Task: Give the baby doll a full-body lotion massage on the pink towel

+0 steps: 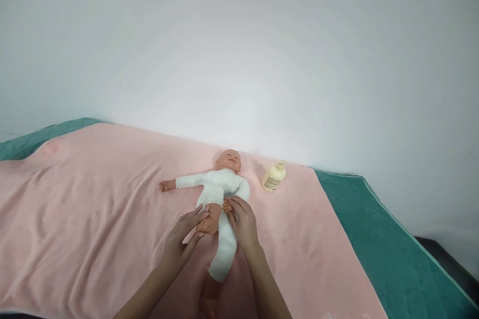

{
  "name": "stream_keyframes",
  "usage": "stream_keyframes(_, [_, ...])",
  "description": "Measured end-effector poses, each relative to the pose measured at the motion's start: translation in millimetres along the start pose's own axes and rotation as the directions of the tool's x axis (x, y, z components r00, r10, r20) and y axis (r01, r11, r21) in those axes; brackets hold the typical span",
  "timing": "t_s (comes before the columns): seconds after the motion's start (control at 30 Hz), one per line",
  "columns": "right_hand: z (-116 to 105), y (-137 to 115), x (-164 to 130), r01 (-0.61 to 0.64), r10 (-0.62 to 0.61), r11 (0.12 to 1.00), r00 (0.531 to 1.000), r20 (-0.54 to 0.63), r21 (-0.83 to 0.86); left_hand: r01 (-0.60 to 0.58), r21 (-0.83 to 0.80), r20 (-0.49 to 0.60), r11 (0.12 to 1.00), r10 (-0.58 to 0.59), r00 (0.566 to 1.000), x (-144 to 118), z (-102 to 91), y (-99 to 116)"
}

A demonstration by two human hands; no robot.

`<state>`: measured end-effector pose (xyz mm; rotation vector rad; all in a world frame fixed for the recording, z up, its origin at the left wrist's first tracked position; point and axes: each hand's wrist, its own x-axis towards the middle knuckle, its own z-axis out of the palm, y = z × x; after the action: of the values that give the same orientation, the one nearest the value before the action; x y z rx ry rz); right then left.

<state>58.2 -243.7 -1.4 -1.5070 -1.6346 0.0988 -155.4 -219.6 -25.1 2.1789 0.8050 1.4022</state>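
Note:
A baby doll (224, 182) with a white cloth body lies on its back, head toward the wall. One of its legs is raised and bent, its bare foot (208, 224) pointing toward me. My left hand (183, 234) grips that foot, thumb below and fingers along the upper side. The doll's bent arm comes down across its side, and my right hand (244, 222) pinches the small doll hand (226, 206) at its end. The other doll leg (223, 254) stretches out between my forearms. The doll's other arm (189, 181) reaches out to the left.
A pale yellow pump bottle (274, 177) stands right of the doll's head. Under everything spreads a wrinkled pink blanket (112, 199), over a green quilted cover (377, 229) that shows on both sides. A white wall (239, 60) rises behind the bed.

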Motion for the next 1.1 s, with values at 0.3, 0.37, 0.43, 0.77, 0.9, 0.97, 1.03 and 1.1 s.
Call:
stream_keyframes(0.3, [-52, 37, 13, -0.349, 0.430, 0.894, 0.846, -0.315, 0.281, -0.280, 0.137, 0.150, 0.950, 0.260, 0.954, -20, -30.1, 8])
stream_keyframes(0.37, [-62, 48, 13, -0.417, 0.522, 0.846, 0.772, -0.363, 0.331, -0.367, 0.159, 0.203, 0.917, 0.333, 0.921, -29, -39.1, 7])
stream_keyframes(0.43, [-69, 59, 13, -0.485, 0.618, 0.781, 0.690, -0.378, 0.393, -0.430, 0.165, 0.252, 0.888, 0.384, 0.888, -39, -47.0, 6])
stream_keyframes(0.77, [-52, 129, -18, -0.437, 0.855, 0.470, 0.441, -0.273, 0.767, -0.556, 0.240, 0.385, 0.796, 0.448, 0.807, -88, -55.3, -7])
stream_keyframes(0.9, [-46, 137, -29, -0.429, 0.836, 0.511, 0.449, -0.315, 0.745, -0.551, 0.250, 0.351, 0.796, 0.456, 0.818, -103, -48.9, -15])
stream_keyframes(0.97, [-45, 138, -31, -0.428, 0.825, 0.533, 0.454, -0.336, 0.730, -0.557, 0.234, 0.297, 0.797, 0.487, 0.821, -107, -44.6, -18])
stream_keyframes(1.03, [-45, 139, -31, -0.432, 0.821, 0.545, 0.449, -0.353, 0.718, -0.564, 0.219, 0.249, 0.796, 0.513, 0.821, -110, -40.7, -21])
stream_keyframes(1.1, [-45, 138, -32, -0.441, 0.821, 0.552, 0.432, -0.372, 0.707, -0.544, 0.210, 0.244, 0.812, 0.496, 0.834, -113, -38.5, -22])
